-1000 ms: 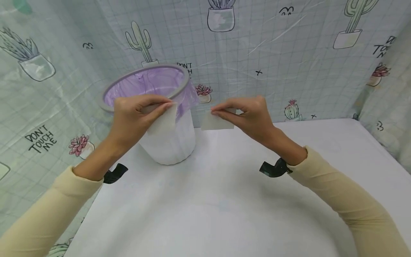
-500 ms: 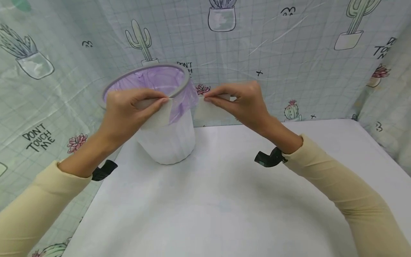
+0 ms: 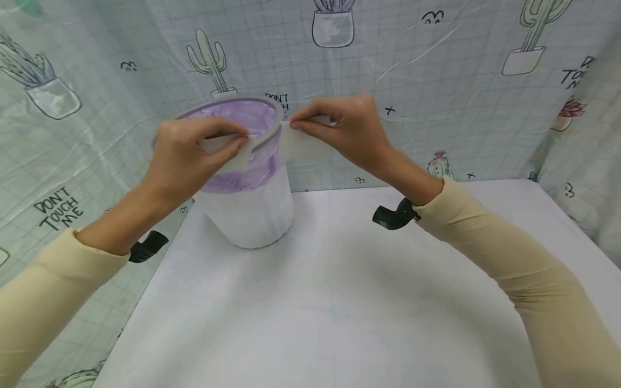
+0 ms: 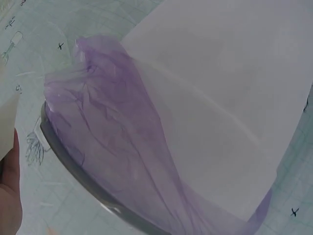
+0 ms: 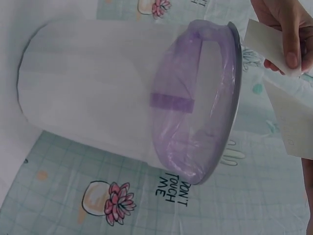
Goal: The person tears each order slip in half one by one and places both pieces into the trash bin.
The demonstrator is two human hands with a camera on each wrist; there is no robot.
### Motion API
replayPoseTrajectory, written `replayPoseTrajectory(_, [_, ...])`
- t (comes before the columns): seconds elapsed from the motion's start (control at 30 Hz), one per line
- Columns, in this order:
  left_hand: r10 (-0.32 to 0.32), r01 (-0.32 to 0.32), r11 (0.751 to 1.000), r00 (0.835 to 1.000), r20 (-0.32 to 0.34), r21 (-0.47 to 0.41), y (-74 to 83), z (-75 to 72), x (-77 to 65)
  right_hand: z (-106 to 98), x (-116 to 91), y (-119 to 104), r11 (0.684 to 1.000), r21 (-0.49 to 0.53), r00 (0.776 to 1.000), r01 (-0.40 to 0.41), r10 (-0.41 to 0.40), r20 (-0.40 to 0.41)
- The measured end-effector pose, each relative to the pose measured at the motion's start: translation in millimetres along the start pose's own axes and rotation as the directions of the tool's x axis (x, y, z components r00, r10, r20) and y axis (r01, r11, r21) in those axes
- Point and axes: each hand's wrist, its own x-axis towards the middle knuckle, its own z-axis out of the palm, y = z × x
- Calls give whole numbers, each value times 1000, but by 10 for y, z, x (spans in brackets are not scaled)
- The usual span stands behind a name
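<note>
My left hand [image 3: 189, 145] pinches a small piece of white paper [image 3: 237, 161] between thumb and fingertips, in front of the bin's rim. To the rim's right, my right hand [image 3: 351, 126] pinches another piece of white paper [image 3: 305, 144]. Both pieces hang apart from each other. A white bin [image 3: 252, 215] stands upright behind the hands, with a purple bag [image 3: 223, 183] folded over its grey rim [image 3: 267, 143]. In the right wrist view, the left hand [image 5: 288, 34] and its paper [image 5: 266, 44] appear above the right hand's paper [image 5: 293, 120]. The bin's inside is partly hidden.
The bin stands toward the back left of a white table [image 3: 339, 302]. A cactus-printed sheet [image 3: 368, 70] hangs behind and at the left. Black wrist cameras sit under both cuffs, the right camera [image 3: 395, 215] more plainly seen.
Both hands have risen and shifted left with their papers, from in front of the bin's wall up to about rim height. The bin stays where it was.
</note>
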Motion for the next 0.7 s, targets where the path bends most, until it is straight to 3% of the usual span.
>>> replayPoseTrajectory(0.2, [27,-28,999,1000,16,30,-17,-85,78,-5,171,89,993,26,993,-113,112,31])
replayPoseTrajectory(0.3, [-18,17,1000,1000,24,23,-45,-125,79,-12,261,136,982,1,978,-188,187,91])
replayPoseTrajectory(0.47, [-119,115,991,992,50,61,-115,-243,78,-52,449,205,955,-69,933,-290,298,200])
replayPoseTrajectory(0.6, [-245,239,967,967,67,85,-192,-318,144,-62,643,235,960,-163,922,-227,266,283])
replayPoseTrajectory(0.7, [-363,355,931,928,89,89,-260,-337,211,-22,798,236,969,-204,910,-138,205,359])
